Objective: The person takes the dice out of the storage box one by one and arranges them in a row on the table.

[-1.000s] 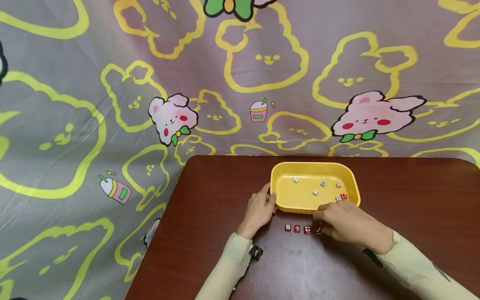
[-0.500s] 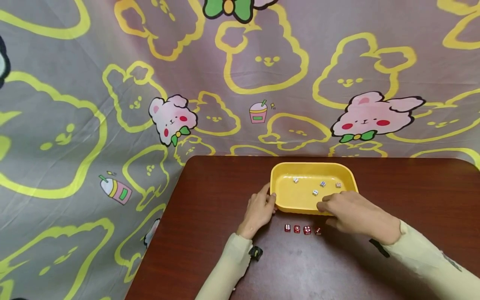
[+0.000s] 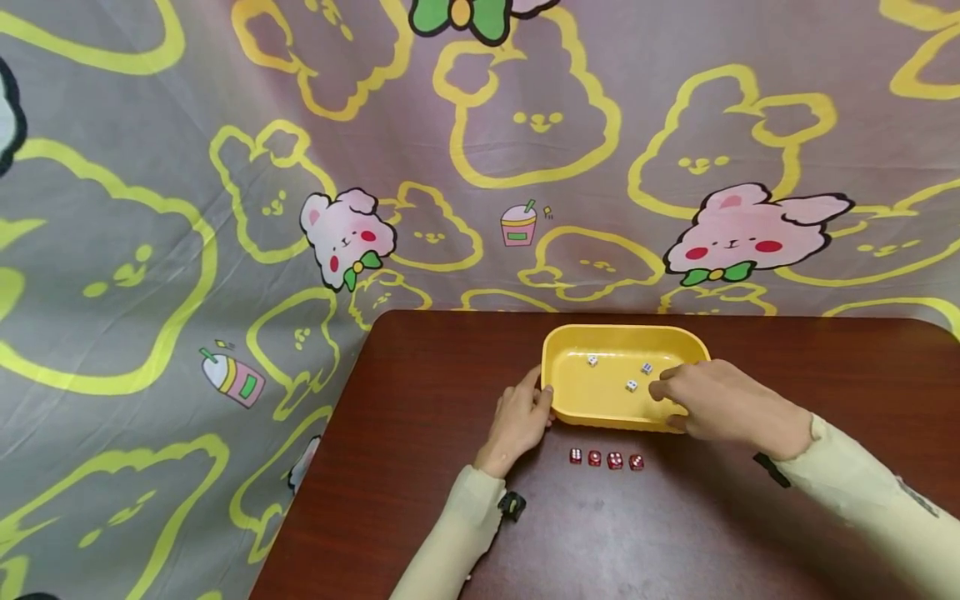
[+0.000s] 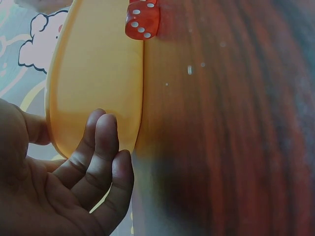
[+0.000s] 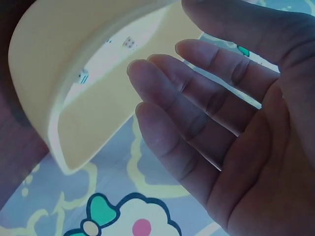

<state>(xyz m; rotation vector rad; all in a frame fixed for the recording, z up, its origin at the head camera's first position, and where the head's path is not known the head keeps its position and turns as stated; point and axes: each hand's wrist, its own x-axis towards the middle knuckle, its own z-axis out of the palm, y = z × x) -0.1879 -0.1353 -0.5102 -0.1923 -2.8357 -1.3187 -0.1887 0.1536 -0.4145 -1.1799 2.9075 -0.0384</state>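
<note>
My left hand (image 3: 517, 419) holds the left end of a yellow plastic tray (image 3: 600, 416), thumb at the rim and fingers against the outer wall (image 4: 93, 73). White dice (image 3: 632, 386) lie scattered inside the tray. Over its right end hovers my right hand (image 3: 723, 407), fingers loosely bent and nothing between them; it covers that corner in the head view. The right wrist view shows its spread fingers (image 5: 167, 132) beside the tray wall, with a white die (image 5: 129, 43) beyond them. In front of the tray, several red dice (image 3: 615, 460) stand in a row on the table.
The dark brown wooden table (image 3: 427, 400) runs back to a grey curtain (image 3: 420, 108) printed with yellow outlines and rabbit faces. Another stretch of curtain hangs along the left side. A black wrist strap piece (image 3: 512, 505) sits at the left sleeve.
My right hand has let go of the red die at the row's right end and moved up and right over the tray. The left hand has stayed put.
</note>
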